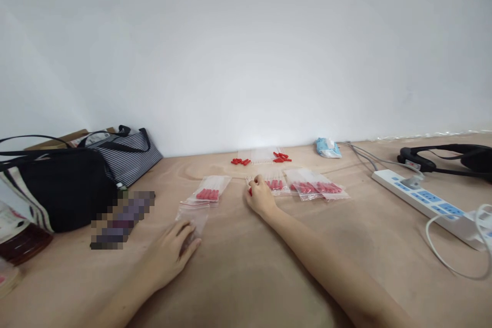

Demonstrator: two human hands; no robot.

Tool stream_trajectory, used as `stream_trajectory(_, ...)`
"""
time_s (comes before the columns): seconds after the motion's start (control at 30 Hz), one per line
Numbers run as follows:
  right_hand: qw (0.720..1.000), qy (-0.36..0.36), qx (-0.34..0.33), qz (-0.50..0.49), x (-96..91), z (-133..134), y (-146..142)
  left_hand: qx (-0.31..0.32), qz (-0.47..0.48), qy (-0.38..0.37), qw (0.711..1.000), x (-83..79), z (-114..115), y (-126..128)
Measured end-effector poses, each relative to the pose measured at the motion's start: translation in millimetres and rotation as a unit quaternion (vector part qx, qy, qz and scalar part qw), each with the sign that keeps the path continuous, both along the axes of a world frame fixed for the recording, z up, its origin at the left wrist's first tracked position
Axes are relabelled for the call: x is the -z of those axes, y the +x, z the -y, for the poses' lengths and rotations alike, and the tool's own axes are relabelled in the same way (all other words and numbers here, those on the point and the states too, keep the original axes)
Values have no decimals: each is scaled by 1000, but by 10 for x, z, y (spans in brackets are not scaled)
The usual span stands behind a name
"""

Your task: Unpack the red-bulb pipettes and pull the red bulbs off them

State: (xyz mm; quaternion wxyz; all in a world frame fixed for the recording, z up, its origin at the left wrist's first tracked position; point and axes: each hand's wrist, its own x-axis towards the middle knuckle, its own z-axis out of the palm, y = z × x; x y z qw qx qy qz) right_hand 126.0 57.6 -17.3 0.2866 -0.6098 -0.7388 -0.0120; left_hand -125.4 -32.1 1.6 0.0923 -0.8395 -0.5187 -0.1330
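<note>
My left hand (171, 251) rests low on the tabletop, its bent fingers and thumb apart at the edge of a clear zip bag (198, 218). Just beyond lies another zip bag (216, 183) with several red pieces in a row. Fingers curled, my right hand (261, 197) pinches at a small red plastic piece (250, 191), mostly hidden by the fingertips. Beside that hand is a bag with red pieces (274, 184). Two more filled bags, one (305, 189) overlapped by the other (330, 189), lie to its right.
Loose red pieces form a left pile (240, 162) and a right pile (282, 157) near the wall, with clear bags (265, 155) between. A blue packet (328, 147), white power strip (426, 200) and black headset (442, 159) lie right. A black bag (61, 184) and striped bag (128, 156) stand left.
</note>
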Motion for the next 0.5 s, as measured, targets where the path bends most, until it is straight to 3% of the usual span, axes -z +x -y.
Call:
stream_trajectory(0.1,1000,-9,13,8,4,-25,-62,-14,15,-13,1000,-46,-65,-214)
stream_trajectory(0.2,1000,-3,18,25,1,11,-55,-32,39,-14,999,-145,-166,-261)
stream_trajectory(0.37,998,35,25,41,-21,162,112,2,37,38,999,-236,-521,-46)
stream_trajectory(0.5,996,86,0,19,17,364,417,55,23,-2,998,-204,-816,126)
